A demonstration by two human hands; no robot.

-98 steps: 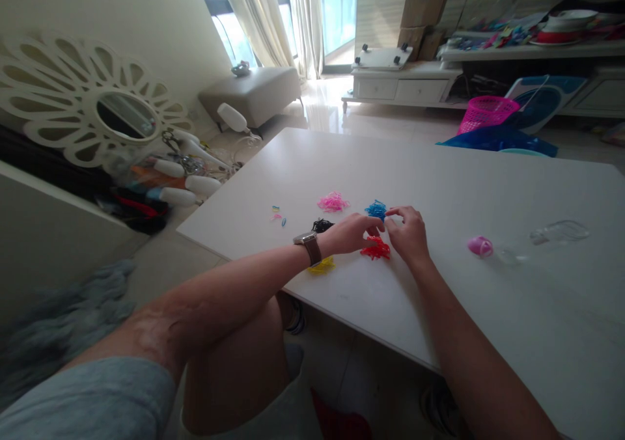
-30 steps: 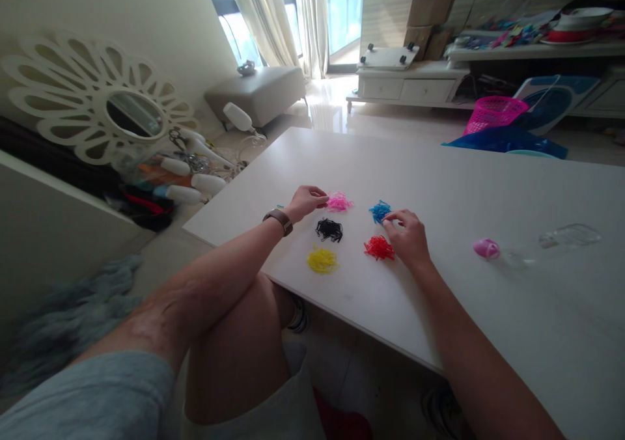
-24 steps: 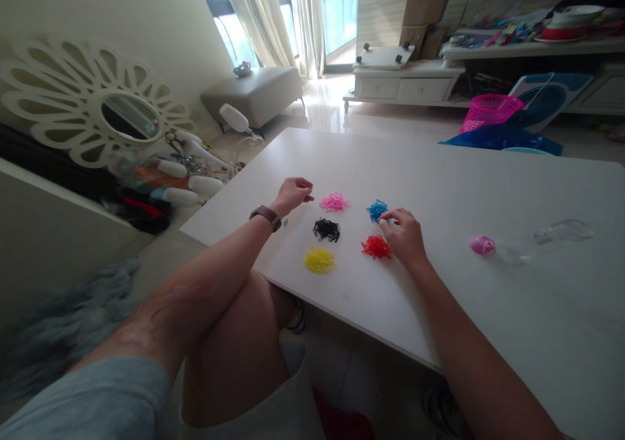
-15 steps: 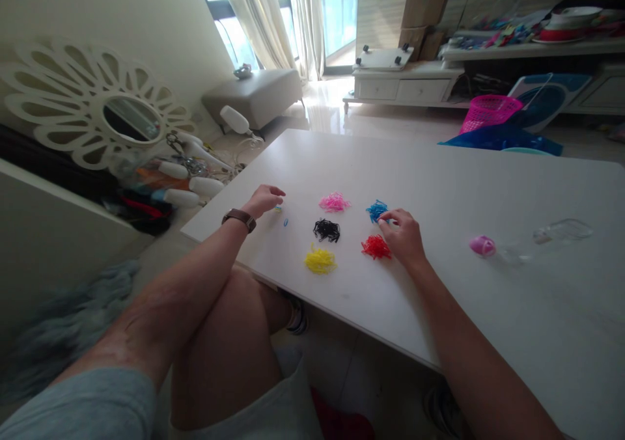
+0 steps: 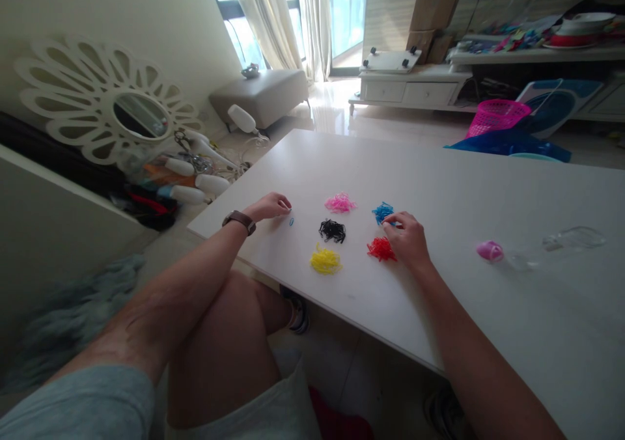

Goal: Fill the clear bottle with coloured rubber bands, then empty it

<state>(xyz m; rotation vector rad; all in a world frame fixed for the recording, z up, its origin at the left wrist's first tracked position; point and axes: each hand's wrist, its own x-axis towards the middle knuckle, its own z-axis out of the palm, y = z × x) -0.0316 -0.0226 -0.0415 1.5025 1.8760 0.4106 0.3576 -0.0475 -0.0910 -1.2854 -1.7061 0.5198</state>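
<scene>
On the white table [image 5: 415, 173] lie small loose piles of rubber bands: pink [image 5: 340, 203], black [image 5: 333, 230], yellow [image 5: 325, 260], blue [image 5: 382, 213] and red [image 5: 381, 249]. My left hand [image 5: 269, 206], with a brown watch on the wrist, has its fingertips drawn together just above a single blue rubber band [image 5: 291, 221]. Whatever those fingertips hold is too small to make out. At the near edge of the blue pile, my right hand [image 5: 408, 237] has thumb and fingers pinched, above and beside the red pile. Its fingers hide what may be between them.
To the right on the table lie a pink object [image 5: 489, 251] and a clear bottle-like object [image 5: 573, 239]. A lamp with white shades [image 5: 212, 184] stands beyond the left edge. Past the far edge are a pink basket [image 5: 498, 114] and a grey bench [image 5: 261, 98].
My left hand has shifted slightly right and lower, closer to the single blue band, with its fingers drawn closer together. My right hand stays at the blue pile. The view has turned slightly left.
</scene>
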